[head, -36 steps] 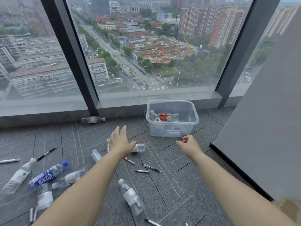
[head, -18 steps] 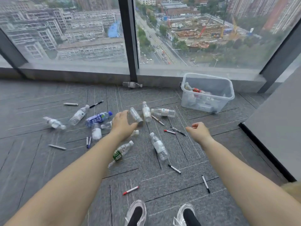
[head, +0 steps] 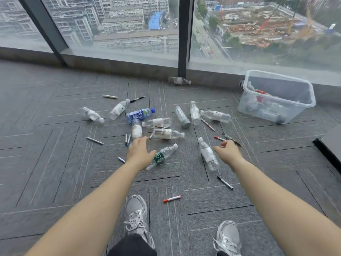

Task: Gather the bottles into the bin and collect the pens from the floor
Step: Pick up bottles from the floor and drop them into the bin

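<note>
left hand [head: 139, 153] has neared the green-label bottle [head: 165, 153] (holding nothing).

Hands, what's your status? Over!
Left hand open, by green-label bottle. Right hand open, empty. Other bottles, pens strewn on floor; some bottles in bin.

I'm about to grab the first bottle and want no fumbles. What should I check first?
1. Empty left hand, fingers extended: ok.
2. Empty right hand: ok.
3. Reachable clear plastic bottle with green label, lying beside left hand: ok.
4. Upright clear plastic bin, top open, room left: ok.
5. Floor free of pens: not ok; red-capped white pen lies near grey shoes.
</note>
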A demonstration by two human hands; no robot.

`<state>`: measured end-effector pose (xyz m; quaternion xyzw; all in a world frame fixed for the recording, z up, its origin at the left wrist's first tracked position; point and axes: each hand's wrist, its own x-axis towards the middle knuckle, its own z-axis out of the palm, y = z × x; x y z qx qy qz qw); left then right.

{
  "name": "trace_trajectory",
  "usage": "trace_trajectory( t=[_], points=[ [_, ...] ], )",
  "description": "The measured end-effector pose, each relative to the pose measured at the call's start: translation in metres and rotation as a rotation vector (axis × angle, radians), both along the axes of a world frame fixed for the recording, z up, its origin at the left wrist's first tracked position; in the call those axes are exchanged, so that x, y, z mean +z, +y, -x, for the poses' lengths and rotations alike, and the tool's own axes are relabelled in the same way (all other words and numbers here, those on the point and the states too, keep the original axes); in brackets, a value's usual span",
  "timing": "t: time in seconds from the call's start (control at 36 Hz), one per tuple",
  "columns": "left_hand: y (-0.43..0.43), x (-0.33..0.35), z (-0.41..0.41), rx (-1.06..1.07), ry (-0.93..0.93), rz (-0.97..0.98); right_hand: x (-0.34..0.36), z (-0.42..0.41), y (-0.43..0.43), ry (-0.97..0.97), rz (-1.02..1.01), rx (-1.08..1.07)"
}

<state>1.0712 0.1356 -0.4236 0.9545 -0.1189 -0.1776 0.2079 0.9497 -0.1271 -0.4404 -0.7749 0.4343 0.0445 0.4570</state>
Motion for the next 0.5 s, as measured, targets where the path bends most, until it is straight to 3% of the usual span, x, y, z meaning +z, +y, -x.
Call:
trace_trajectory(
  t=[0.5],
  points=[
    [-0.045, -0.126, -0.117, -0.083, 0.13, -0.104, -0.119, -0.119, -0.043, 0.272, 0.199, 0.053]
  ],
)
